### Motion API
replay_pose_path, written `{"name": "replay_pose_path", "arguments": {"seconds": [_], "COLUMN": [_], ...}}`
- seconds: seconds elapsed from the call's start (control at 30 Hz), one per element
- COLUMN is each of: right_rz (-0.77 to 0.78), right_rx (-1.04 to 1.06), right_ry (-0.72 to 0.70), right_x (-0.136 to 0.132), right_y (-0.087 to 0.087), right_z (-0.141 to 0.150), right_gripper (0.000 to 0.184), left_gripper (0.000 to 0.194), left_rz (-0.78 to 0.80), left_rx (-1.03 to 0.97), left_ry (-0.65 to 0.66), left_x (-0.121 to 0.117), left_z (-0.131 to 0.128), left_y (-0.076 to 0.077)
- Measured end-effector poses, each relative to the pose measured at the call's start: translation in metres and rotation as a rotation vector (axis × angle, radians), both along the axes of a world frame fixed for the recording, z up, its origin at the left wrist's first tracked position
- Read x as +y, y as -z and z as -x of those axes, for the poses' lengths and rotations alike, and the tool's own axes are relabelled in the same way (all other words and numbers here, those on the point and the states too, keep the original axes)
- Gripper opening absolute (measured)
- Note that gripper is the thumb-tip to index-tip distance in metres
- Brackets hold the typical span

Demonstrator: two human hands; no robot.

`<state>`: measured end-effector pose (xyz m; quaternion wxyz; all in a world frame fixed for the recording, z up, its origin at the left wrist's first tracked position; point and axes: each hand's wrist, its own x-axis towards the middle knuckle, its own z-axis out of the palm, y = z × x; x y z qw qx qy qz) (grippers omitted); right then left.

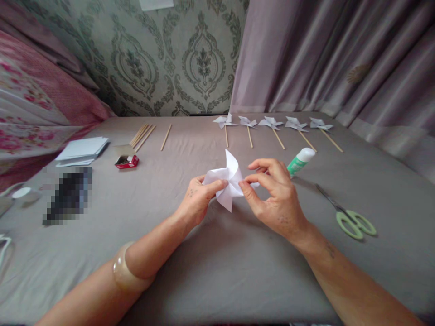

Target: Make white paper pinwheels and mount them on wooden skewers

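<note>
A white paper pinwheel point(228, 180) is held between both hands just above the grey cloth-covered surface point(204, 271). My left hand point(197, 201) grips its left blade, thumb on top. My right hand point(275, 194) pinches the pinwheel's centre with thumb and forefinger, the other fingers curled behind. A pale bangle sits on my left forearm.
Several finished paper pinwheels on wooden sticks point(272, 129) lie in a row at the back. A green-and-white glue bottle point(301, 161) and green-handled scissors point(350, 217) lie to the right. At left are loose sticks point(144, 134), a small red box point(126, 160), and a stack of white paper point(82, 150).
</note>
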<state>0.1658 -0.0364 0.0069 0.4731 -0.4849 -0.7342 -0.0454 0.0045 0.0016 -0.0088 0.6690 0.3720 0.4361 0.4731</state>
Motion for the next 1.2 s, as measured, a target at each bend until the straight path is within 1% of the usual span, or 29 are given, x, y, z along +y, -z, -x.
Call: {"name": "replay_pose_path", "arguments": {"seconds": [0.07,0.13,0.17,0.23,0.3,0.33,0.37,0.43,0.5,0.67,0.87,0.93,0.97,1.03,1.13,1.2], "right_rz": [-0.031,0.006,0.068,0.277,0.489,0.571,0.633,0.701,0.714,0.66,0.682,0.681,0.681,0.666,0.592,0.533], "right_rx": [0.063,0.112,0.119,0.085,0.002,-0.047,-0.091,-0.152,-0.179,-0.237,-0.351,-0.343,-0.31,-0.18,0.076,0.178], "right_ry": [0.055,0.141,0.182,0.22,0.212,0.198,0.183,0.155,0.128,0.046,0.031,0.041,0.048,0.052,0.027,-0.012], "right_x": [0.007,0.017,0.021,0.028,0.031,0.031,0.031,0.03,0.03,0.031,0.029,0.028,0.027,0.024,0.017,0.009], "right_y": [-0.001,0.002,0.004,0.01,0.016,0.018,0.02,0.02,0.02,0.02,0.024,0.023,0.022,0.017,0.007,-0.001], "right_z": [-0.011,-0.026,-0.034,-0.048,-0.057,-0.06,-0.061,-0.061,-0.059,-0.057,-0.049,-0.048,-0.047,-0.045,-0.035,-0.024], "right_gripper": [0.01,0.011,0.011,0.012,0.012,0.012,0.013,0.015,0.016,0.015,0.013,0.014,0.014,0.013,0.013,0.013], "left_gripper": [0.024,0.024,0.023,0.024,0.026,0.028,0.03,0.033,0.033,0.033,0.031,0.03,0.03,0.03,0.027,0.025], "left_rz": [-0.014,-0.029,-0.032,-0.023,-0.002,0.007,0.014,0.018,0.016,0.03,0.041,0.042,0.043,0.042,0.007,-0.031], "left_rx": [0.033,0.066,0.079,0.089,0.08,0.071,0.062,0.052,0.052,0.05,0.017,0.012,0.012,0.018,0.041,0.063], "left_ry": [-0.05,-0.111,-0.142,-0.198,-0.237,-0.245,-0.247,-0.239,-0.23,-0.221,-0.206,-0.199,-0.192,-0.179,-0.179,-0.173], "left_x": [0.006,0.013,0.018,0.025,0.031,0.033,0.034,0.034,0.034,0.034,0.032,0.031,0.03,0.028,0.024,0.02], "left_z": [0.003,0.008,0.01,0.015,0.018,0.019,0.02,0.02,0.02,0.02,0.019,0.018,0.018,0.018,0.015,0.012], "left_y": [0.003,0.007,0.009,0.012,0.012,0.012,0.012,0.012,0.013,0.014,0.013,0.013,0.013,0.013,0.014,0.014]}}
